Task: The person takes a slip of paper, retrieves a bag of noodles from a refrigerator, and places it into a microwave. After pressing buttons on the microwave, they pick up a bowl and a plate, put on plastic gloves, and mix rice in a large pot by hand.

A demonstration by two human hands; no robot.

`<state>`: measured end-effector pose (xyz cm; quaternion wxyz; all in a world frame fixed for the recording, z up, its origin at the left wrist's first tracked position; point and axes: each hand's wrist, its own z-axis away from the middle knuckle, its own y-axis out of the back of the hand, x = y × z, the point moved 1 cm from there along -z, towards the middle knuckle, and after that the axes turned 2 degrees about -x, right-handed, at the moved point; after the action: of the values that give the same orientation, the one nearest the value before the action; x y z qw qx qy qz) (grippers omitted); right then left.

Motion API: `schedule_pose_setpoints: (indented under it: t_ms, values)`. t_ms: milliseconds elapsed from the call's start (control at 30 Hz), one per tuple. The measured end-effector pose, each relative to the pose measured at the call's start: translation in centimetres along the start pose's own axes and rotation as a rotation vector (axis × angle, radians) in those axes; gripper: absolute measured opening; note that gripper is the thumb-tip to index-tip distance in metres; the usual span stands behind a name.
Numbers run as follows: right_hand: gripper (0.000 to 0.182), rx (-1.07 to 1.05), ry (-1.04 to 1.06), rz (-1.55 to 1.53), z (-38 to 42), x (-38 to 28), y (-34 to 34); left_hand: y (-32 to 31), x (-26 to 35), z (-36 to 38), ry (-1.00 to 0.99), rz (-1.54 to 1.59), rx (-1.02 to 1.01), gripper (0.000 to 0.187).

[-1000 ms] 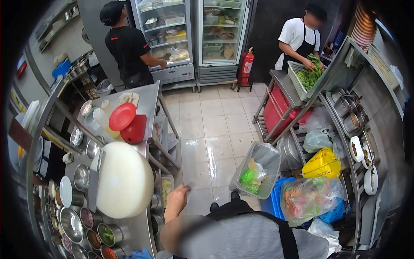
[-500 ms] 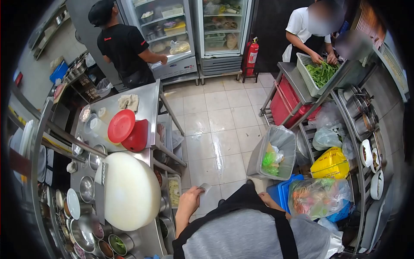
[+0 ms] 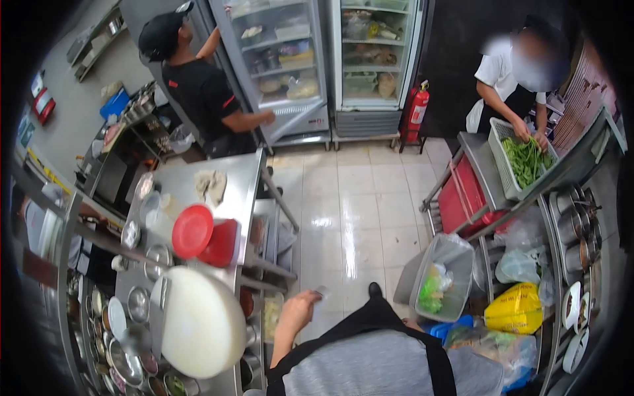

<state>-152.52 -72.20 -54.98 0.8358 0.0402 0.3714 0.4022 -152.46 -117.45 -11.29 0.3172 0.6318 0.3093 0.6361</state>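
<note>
My left hand (image 3: 295, 317) is out in front of my apron, its fingers closed in a pinch on a small flat greyish thing (image 3: 321, 292), too blurred to name. A white round board (image 3: 205, 323) lies on the steel counter to the left of that hand, and a container of pale chopped food (image 3: 273, 315) sits on a lower shelf close beside it. Only a sliver of my right hand (image 3: 413, 324) shows at the right edge of my black apron (image 3: 370, 330), near the blue bin (image 3: 449, 327); its fingers are hidden.
A grey waste bin (image 3: 446, 277) stands front right, beside a yellow bag (image 3: 515, 310). A red scale (image 3: 218, 241) and metal bowls (image 3: 138, 303) line the left counter. One person (image 3: 205, 99) faces the fridge (image 3: 277, 66); another handles greens (image 3: 525, 162) in a white basket.
My view has shifted as I step forward along the tiled floor, and my shoe now shows. The pinched thing stays in my left hand. The person at the fridge has raised an arm.
</note>
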Motion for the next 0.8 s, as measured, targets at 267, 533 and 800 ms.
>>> schedule_pose_setpoints:
  t_ms: [267,533,800]
  values:
    - [0.043,-0.185,-0.049,0.141,-11.5,-20.8,13.7,-0.9,4.5,-21.3,-0.211,-0.042,-0.108,0.024]
    - [0.064,0.5,1.378,0.535,-10.9,-80.0,25.5,5.7,3.7,-31.8,-0.185,0.131,0.1,0.034]
    - [0.029,1.501,1.774,1.269,-13.7,-115.5,25.9,13.7,-6.1,-41.7,-0.094,0.221,0.391,0.035]
